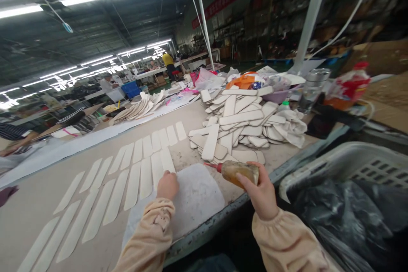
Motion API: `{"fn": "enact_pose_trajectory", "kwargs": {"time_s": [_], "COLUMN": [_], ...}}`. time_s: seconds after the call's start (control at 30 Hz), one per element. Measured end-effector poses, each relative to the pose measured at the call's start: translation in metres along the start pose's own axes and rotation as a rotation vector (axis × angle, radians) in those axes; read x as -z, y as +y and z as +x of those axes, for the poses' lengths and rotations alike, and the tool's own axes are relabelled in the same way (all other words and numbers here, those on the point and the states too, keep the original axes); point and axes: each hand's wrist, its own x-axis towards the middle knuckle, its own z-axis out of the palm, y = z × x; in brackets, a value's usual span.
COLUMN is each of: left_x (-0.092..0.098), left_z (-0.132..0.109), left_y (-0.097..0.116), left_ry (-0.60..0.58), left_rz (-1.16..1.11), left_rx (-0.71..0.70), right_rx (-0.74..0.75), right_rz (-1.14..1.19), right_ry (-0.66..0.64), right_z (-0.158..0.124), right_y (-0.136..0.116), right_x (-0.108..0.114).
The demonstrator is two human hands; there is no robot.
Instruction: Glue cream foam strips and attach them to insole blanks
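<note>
My right hand point(263, 191) is wrapped round a squeeze bottle point(234, 172) of amber liquid. The bottle lies nearly level, its red nozzle pointing left above a pale sheet point(197, 191) on the table. With curled fingers, my left hand point(168, 185) grips the near end of a flat white strip with rounded ends point(167, 159); the fingertips are partly hidden. Several similar strips point(145, 177) lie side by side in two slanting rows to the left. Beyond the bottle is a heaped pile of padded white pieces with dark edges point(242, 117).
A white plastic basket point(318, 157) holding black plastic bags stands at the right, beside the table edge point(210, 225). At the back right are a clear jar point(315, 83) and a red-capped bottle point(349, 85). A co-worker's arm point(21, 142) reaches in at far left.
</note>
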Motion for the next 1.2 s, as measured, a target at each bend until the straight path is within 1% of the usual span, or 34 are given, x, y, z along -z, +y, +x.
{"fn": "enact_pose_trajectory", "kwargs": {"time_s": [0.17,0.33,0.43,0.53,0.6,0.67,0.73,0.83,0.9,0.97,1.1,1.2], "left_x": [0.000,0.000,0.006,0.017,0.026,0.033,0.038,0.038,0.036,0.033,0.028,0.022], "left_z": [0.002,-0.001,-0.004,0.002,0.013,0.028,0.044,0.062,0.068,0.070,0.067,0.065], "left_y": [-0.003,-0.001,0.006,0.025,0.047,0.073,0.097,0.125,0.134,0.139,0.141,0.142], "left_ry": [0.038,0.082,0.153,0.281,0.305,0.272,0.217,0.143,0.121,0.130,0.204,0.287], "left_rz": [0.000,0.004,-0.013,-0.132,-0.233,-0.284,-0.274,-0.244,-0.249,-0.263,-0.341,-0.431], "left_rx": [0.010,0.053,0.051,-0.004,-0.067,-0.095,-0.091,-0.106,-0.129,-0.156,-0.198,-0.189], "right_rx": [-0.054,-0.057,-0.073,-0.122,-0.159,-0.197,-0.230,-0.257,-0.272,-0.284,-0.294,-0.289], "right_rz": [0.112,0.167,0.192,0.277,0.356,0.426,0.472,0.508,0.520,0.518,0.507,0.495], "right_ry": [0.025,0.025,0.032,0.043,0.059,0.078,0.089,0.090,0.087,0.082,0.075,0.084], "right_z": [0.005,0.007,0.008,0.010,0.013,0.015,0.017,0.019,0.019,0.019,0.019,0.018], "right_y": [-0.004,-0.004,-0.004,-0.003,-0.002,-0.001,-0.001,0.000,0.000,0.000,0.001,0.001], "right_x": [0.005,0.009,0.011,0.011,0.011,0.012,0.012,0.012,0.013,0.012,0.010,0.010]}}
